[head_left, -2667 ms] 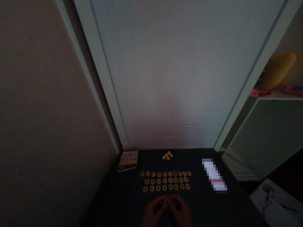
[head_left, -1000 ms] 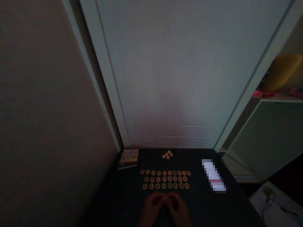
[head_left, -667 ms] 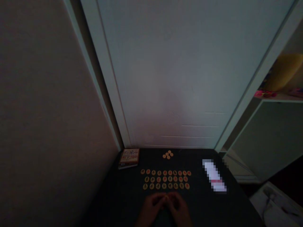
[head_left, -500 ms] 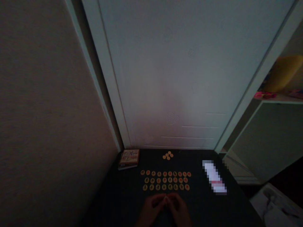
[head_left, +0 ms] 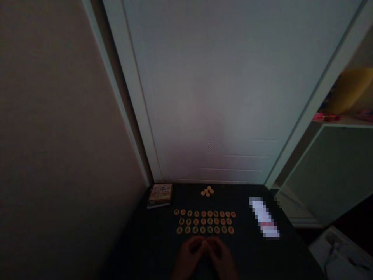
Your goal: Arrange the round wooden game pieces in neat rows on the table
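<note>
My left hand (head_left: 190, 254) and my right hand (head_left: 220, 254) meet at the table's near side, with their fingertips pressed together. A small pale spot shows between the fingertips; whether it is a held piece or a fingertip I cannot tell in the dim light. Just beyond the hands lie three rows of round wooden Chinese chess pieces (head_left: 210, 221), face up with red or dark characters. Farther back sits a small cluster of plain-looking pieces (head_left: 207, 191), several of them touching or close together.
The dark table (head_left: 145, 249) backs onto a white panel (head_left: 204, 97). A box or book with printed characters (head_left: 160, 193) rests at its far left corner. On the right lies a blurred-out bright object (head_left: 264, 217). A wall (head_left: 67, 136) closes the left side; shelving (head_left: 344, 124) stands right.
Both hands remain joined at the fingertips and have shifted very slightly away from me, their fingers a little more bent. The chess pieces keep their layout.
</note>
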A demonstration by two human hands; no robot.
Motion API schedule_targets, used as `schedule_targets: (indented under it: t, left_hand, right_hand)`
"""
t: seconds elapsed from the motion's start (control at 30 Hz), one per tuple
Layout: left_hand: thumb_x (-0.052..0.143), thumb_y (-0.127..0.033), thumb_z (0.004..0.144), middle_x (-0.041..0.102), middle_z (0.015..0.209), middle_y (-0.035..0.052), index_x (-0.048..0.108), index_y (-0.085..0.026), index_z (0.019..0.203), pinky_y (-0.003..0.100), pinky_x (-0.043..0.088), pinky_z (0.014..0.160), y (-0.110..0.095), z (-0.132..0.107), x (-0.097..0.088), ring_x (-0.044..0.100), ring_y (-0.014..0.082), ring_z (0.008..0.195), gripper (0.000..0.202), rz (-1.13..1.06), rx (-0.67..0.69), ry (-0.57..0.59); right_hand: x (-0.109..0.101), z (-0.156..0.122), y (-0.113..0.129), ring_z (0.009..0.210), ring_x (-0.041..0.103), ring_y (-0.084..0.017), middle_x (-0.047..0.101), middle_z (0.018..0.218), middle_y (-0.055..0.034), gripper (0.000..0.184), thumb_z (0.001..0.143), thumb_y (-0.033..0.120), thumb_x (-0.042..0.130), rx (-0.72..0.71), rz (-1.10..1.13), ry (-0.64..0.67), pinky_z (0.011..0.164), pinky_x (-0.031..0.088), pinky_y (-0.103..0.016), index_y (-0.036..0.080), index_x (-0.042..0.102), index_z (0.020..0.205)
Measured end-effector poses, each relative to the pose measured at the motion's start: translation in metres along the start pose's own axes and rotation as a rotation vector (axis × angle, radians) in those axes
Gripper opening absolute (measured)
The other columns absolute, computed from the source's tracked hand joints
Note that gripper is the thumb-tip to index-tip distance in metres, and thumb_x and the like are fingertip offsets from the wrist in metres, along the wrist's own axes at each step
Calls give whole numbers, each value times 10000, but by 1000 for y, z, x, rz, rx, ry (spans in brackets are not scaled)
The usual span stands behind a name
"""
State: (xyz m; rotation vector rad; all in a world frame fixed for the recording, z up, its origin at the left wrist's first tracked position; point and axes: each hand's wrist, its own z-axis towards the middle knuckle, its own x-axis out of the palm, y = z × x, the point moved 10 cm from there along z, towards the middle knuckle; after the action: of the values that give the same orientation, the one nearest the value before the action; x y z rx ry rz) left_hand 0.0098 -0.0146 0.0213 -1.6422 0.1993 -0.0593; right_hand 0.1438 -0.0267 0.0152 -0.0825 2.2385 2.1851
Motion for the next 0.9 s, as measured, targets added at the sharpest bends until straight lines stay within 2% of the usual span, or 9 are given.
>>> schedule_targets:
  t: [0.1,0.2,0.27,0.37,0.47,0.7,0.9]
  left_hand:
    - [701,-584,764,812,988,100,779,-185,936,339,579,876,-7,5,-27,743,281,957,441,68,11,-102]
    - [665,-614,762,809,1013,88,770,-178,974,332,588,862,-16,16,-80,740,285,983,496,202,12,-269]
    - [649,-609,764,807,1026,80,763,-180,985,348,577,886,-19,25,-113,734,291,1003,495,244,5,-332]
    - [657,-577,747,812,1012,65,768,-199,944,371,563,903,-17,38,-146,736,297,994,441,311,-12,-378]
    - [651,-547,743,823,949,45,777,-223,887,373,569,867,-11,46,-157,749,298,952,376,381,-32,-384]
    - [630,-480,760,825,916,36,785,-241,853,338,555,822,-2,51,-155,751,291,928,300,503,-48,-353]
    - [599,-478,777,812,886,47,762,-212,906,308,556,762,5,51,-157,750,262,867,338,545,-40,-387]
  right_hand:
    - [-2,1,-11,854,721,-267,767,902,-98,526,740,671,694,23,31,-12,778,562,-335,184,735,933]
    - [-5,1,-23,789,722,-258,762,832,-86,559,700,700,707,49,41,-38,733,568,-330,180,740,901]
    - [-6,1,-27,762,719,-256,759,798,-81,563,692,708,707,55,34,-45,713,568,-331,181,744,886]
    - [-6,2,-27,734,715,-250,757,779,-77,563,693,711,702,49,30,-49,689,566,-328,182,746,878]
    - [-6,1,-24,743,717,-253,759,786,-75,575,677,730,697,52,21,-62,696,569,-330,189,749,864]
    - [-9,-1,-14,742,711,-250,758,780,-74,571,707,725,671,39,-42,-74,692,563,-317,184,753,869]
    - [-8,-1,-23,757,714,-246,757,796,-78,564,735,717,657,45,-43,-62,699,554,-305,181,745,887]
